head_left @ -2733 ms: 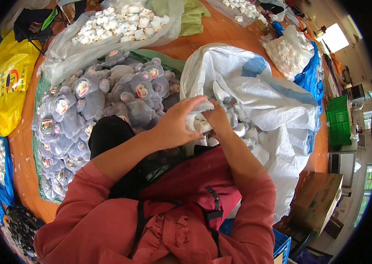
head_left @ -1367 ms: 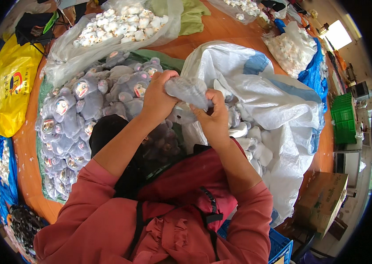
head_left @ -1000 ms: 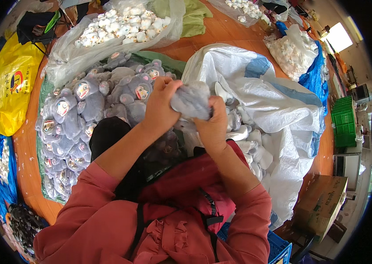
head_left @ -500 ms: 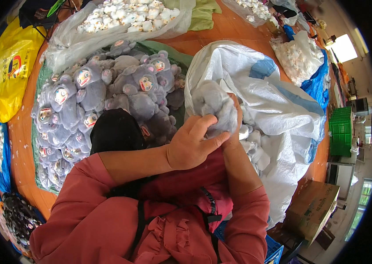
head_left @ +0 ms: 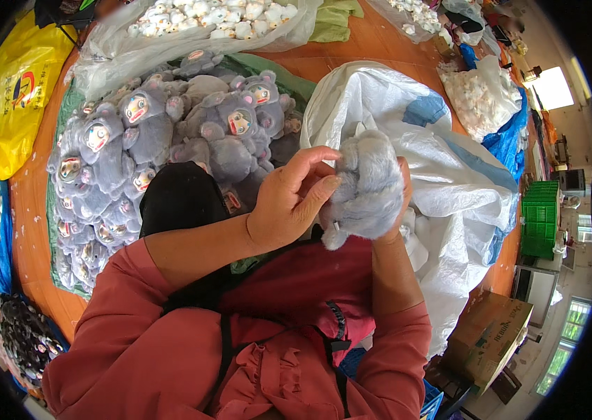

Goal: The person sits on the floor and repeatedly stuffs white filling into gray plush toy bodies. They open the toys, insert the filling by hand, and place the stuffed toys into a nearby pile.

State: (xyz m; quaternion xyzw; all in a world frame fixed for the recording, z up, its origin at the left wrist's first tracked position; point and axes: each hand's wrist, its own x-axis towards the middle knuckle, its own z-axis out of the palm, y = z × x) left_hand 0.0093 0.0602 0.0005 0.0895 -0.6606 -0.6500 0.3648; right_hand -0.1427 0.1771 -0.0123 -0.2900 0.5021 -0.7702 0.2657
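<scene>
Grip: your right hand point(head_left: 399, 203) cups a grey plush toy point(head_left: 366, 187) from behind, fingers closed on it; your left hand point(head_left: 294, 203) pinches at its near side.
Toy is held up at chest height over the white sack point(head_left: 450, 161), probably for close inspection; the pile of grey plush dolls point(head_left: 163, 140) lies left on the table point(head_left: 30, 231).

Person's clothing: a coral-red long-sleeved top with sleeves pushed up to the elbows, forearms bare below. Black straps cross the chest above a dark red pouch with black buckle. Left hand point(head_left: 289, 203) and right hand point(head_left: 397, 203) ungloved.
</scene>
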